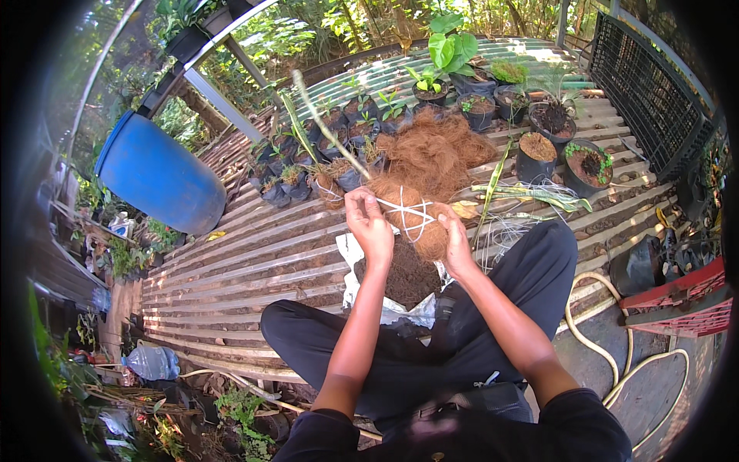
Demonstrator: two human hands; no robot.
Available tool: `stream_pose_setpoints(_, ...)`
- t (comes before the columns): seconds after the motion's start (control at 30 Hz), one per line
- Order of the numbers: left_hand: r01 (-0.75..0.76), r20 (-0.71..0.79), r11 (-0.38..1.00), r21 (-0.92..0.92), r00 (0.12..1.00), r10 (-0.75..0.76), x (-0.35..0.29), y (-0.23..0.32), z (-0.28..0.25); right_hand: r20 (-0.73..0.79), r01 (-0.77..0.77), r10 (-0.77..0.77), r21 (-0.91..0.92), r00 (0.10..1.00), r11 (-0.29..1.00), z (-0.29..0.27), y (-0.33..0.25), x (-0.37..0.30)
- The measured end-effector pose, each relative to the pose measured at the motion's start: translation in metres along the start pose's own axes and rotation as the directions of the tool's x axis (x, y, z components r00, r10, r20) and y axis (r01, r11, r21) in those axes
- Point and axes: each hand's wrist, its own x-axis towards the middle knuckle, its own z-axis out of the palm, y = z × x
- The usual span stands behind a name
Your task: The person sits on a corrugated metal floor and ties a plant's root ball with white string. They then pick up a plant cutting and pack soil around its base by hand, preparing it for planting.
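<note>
We see an outdoor plant nursery or garden work area. Small green seedlings in black plastic bags (362,108) and leafy plants in round black pots (554,123) stand on ridged, corrugated sheeting (246,285). We also find gardening materials: a heap of loose, reddish-brown fibre (443,150), crumbly dark-brown soil (409,279) and a brown fibre ball wound with white string (425,232). A large blue plastic barrel (162,173) and a coiled beige hose (570,312) suit such a place, and sunlit green foliage (292,32) borders it.

Corrugated sheeting (254,281), bearing a loose brown fibre heap (435,154), black-potted plants (553,122), striped leaves (531,192), white sack (351,252) of soil (408,277)
</note>
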Motion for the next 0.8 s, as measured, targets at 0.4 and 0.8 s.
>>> stream_pose_setpoints(0.4,0.273,-0.052,0.907,-0.321,0.951,-0.304,0.004,-0.005,-0.007,0.025,0.015,-0.012,-0.13,1.0,0.991,-0.002,0.014,0.004)
stream_pose_setpoints(0.8,0.399,0.039,0.859,-0.321,0.912,-0.409,0.011,-0.013,-0.019,0.02,0.034,-0.031,-0.191,0.999,0.981,-0.003,0.017,0.005)
